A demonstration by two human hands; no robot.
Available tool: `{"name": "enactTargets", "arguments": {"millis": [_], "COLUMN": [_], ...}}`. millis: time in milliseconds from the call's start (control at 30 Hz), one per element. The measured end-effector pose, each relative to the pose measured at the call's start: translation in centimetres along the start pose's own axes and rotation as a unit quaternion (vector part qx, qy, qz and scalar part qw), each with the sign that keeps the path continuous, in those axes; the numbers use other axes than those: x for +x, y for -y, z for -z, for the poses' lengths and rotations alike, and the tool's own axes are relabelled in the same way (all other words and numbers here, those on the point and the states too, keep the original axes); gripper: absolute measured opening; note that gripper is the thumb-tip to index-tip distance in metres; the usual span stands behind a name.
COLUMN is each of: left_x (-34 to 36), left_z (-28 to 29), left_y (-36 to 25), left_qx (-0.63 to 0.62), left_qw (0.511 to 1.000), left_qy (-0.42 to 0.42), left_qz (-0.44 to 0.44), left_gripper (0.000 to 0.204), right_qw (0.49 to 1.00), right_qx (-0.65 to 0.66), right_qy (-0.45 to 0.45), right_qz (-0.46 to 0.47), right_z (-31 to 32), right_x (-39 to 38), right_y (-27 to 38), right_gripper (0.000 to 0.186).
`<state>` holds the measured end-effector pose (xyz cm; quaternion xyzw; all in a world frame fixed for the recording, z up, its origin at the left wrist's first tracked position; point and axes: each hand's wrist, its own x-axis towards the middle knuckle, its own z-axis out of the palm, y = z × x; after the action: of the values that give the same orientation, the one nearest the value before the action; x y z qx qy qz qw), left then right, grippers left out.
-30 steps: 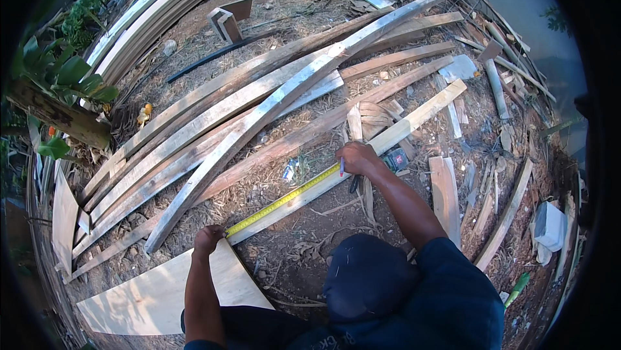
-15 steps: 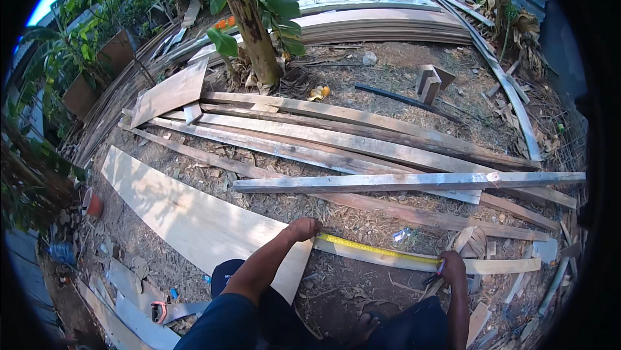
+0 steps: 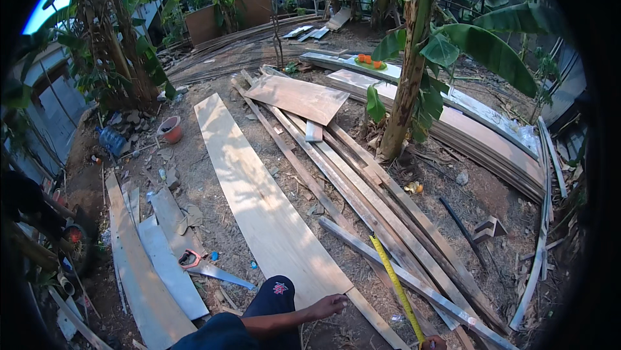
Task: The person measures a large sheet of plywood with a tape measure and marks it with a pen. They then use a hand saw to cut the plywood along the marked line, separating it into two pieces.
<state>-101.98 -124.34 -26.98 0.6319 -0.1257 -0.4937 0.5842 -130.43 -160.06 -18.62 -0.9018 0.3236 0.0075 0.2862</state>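
Just past the near end of a long, pale plywood board (image 3: pixel 259 207), my left hand (image 3: pixel 328 306) reaches over my knee, fingers loosely extended with nothing visible in them. My right hand (image 3: pixel 433 343), partly cut off at the lower edge, is closed on a tape measure whose case is hidden. The yellow tape blade (image 3: pixel 396 282) sticks out from it, its free end over the timber beams. A narrow wooden strip (image 3: pixel 375 317) runs from the board's near end toward the lower edge. A squared beam (image 3: pixel 414 280) crosses beneath the blade.
Long timber beams (image 3: pixel 388 220) lie to the right, with a short panel (image 3: pixel 301 96) on their far end. A handsaw (image 3: pixel 220 275) rests on the left among offcuts. An orange bucket (image 3: pixel 170 131), a banana trunk (image 3: pixel 407 85) and stacked boards (image 3: pixel 485 149) stand farther off.
My view has swung left. My left hand has come off the tape's end, and the blade has left the narrow strip and now points away over the beams.
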Motion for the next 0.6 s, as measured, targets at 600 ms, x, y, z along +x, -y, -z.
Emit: {"name": "enactTargets", "arguments": {"millis": [600], "left_x": [-36.5], "left_z": [7.2], "left_y": [-26.0], "left_qx": [-0.499], "left_qw": [0.857], "left_qy": [-0.121], "left_qz": [0.04], "left_gripper": [0.048], "right_qw": [0.85], "right_qx": [0.263], "right_qy": [0.455], "right_qz": [0.021], "right_z": [7.1], "right_x": [-12.4], "right_y": [61.7], "right_gripper": [0.047]}}
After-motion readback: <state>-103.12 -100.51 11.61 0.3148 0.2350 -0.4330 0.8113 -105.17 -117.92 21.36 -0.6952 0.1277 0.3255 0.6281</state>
